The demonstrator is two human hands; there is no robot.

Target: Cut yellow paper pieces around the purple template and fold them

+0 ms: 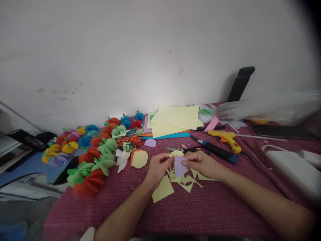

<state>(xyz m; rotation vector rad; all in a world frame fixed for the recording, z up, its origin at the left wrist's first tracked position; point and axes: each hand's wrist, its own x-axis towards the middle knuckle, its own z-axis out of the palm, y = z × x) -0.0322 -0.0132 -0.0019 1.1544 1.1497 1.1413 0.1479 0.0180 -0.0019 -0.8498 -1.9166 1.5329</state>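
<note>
Both my hands meet over the red checked cloth (200,207) at the middle of the view. My left hand (157,166) is closed, pinching a small pale yellow paper shape (176,153). My right hand (200,164) is closed too, its thumb and fingers pinching a lilac paper piece (180,166) that sits against the yellow one. Yellow paper offcuts (187,182) and a yellow scrap (162,189) lie under and just in front of my hands. Scissors (184,149) lie right behind them.
Folded paper flowers in many colours (92,157) are piled at the left. Yellow paper sheets (175,120) are stacked at the back, with a yellow glue gun (227,138) and a blue-ended cutter (218,151) to the right. A white wall stands close behind.
</note>
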